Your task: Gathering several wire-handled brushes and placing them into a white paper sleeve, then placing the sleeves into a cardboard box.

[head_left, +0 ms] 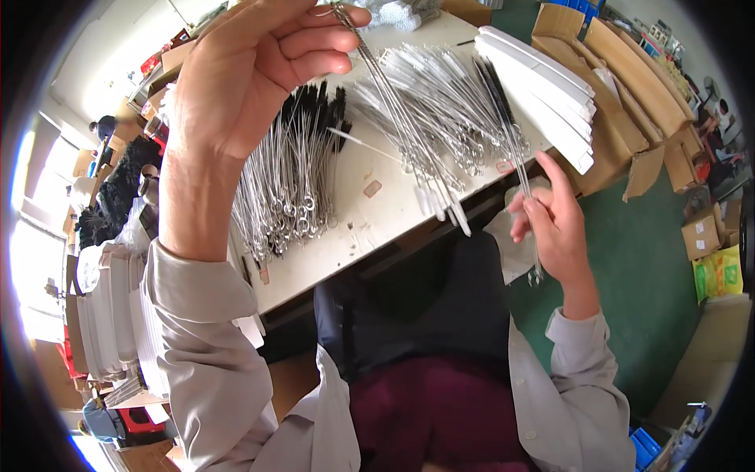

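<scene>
Raised bare left hand [244,86] with a hanging bundle of slim silver wire brushes [395,106]

The left hand is narrowed on the bundle's upper end, its other fingers loosely bent; the thumb's contact is not discernible. A slack pinch could let single wires slide out, and the long free length may snag on its neighbours. The bundle slants down rightward from the fingertips, its pale tips near the front edge of the white table [314,271]. Beneath lies a heap of black-bristled wire brushes [287,177]; behind the bundle, a heap of pale-bristled wire brushes [440,98].

At right, the right hand [560,228] pinches a few black-bristled silver brushes [511,130] between thumb and fingers, index finger extended. Uneven pressure might fan or drop them. Their bristles point away, above the hand; their looped ends hang below it. Farther back rest long white cartons [543,90].
</scene>
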{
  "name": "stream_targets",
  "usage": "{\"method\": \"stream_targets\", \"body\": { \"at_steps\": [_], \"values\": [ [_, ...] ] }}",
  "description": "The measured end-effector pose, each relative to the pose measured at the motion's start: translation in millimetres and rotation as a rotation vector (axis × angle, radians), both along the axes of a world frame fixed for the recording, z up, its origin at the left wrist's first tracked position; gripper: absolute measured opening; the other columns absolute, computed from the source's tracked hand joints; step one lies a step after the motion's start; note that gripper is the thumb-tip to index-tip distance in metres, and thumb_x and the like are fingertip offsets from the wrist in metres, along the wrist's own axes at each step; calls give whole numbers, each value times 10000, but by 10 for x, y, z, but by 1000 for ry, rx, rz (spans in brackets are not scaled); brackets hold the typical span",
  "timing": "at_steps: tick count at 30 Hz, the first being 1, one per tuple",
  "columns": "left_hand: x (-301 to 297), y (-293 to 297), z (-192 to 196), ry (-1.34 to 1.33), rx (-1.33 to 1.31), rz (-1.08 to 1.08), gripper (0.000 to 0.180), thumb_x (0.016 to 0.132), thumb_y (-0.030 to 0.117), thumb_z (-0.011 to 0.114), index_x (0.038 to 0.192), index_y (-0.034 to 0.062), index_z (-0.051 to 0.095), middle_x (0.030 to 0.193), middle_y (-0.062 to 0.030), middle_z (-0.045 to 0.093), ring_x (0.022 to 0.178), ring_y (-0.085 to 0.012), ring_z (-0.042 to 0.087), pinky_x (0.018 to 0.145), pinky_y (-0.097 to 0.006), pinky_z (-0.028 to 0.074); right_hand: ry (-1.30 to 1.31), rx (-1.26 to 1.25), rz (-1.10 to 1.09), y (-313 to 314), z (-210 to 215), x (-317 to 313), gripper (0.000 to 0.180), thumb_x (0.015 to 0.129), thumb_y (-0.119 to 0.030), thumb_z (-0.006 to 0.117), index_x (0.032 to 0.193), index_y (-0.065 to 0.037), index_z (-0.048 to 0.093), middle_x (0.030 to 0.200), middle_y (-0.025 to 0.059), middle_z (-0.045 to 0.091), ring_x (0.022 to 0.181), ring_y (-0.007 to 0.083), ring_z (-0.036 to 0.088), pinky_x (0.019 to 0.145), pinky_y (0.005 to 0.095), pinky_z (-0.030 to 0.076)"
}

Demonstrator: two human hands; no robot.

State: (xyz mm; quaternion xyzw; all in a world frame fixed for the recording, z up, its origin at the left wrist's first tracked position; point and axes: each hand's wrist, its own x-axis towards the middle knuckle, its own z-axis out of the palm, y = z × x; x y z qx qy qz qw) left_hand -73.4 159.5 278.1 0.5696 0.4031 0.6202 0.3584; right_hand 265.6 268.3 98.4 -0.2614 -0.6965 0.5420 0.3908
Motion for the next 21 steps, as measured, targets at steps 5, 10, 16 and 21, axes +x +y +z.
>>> {"method": "stream_targets", "body": {
  "at_steps": [5, 10, 16, 21],
  "values": [
    [284, -247, -265, -133, -61, 31, 279, 1087, 156, 450, 1152, -61, 613, 1097, -271, 705, 813, -223, 709, 731, -332, 601, -14, -138, -26, -119, -62, -289, 272, 1085, -164, 520, 1234, 16, 660, 725, -36, 523, 579, 11, 389, 511, 196, 324],
    [371, -361, -439, -179, -92, 19, 236, 1079, 148, 469, 1123, -36, 608, 1055, -264, 710, 787, -222, 712, 704, -329, 600, 20, 119, 106, -157, -43, -571, 293, 1087, -216, 548, 985, 17, 694, 663, -32, 557, 608, 35, 492, 565, 221, 409],
    [419, -401, -716, -256, -184, 19, 196, 1061, 176, 513, 1061, 0, 598, 1057, -258, 712, 785, -231, 732, 698, -325, 598, 93, -154, 446, -311, -112, -910, 350, 1105, -239, 500, 999, 45, 675, 947, 115, 743, 848, 158, 719, 803, 302, 592],
    [274, -462, -969, -232, -217, 132, 153, 1047, 149, 556, 1020, 5, 600, 1019, -237, 728, 830, -230, 749, 715, -322, 608, 56, -499, 627, -444, -331, -839, 358, 1103, -271, 499, 1069, 49, 656, 937, 154, 741, 802, 219, 752, 732, 330, 627]
  ]
}}
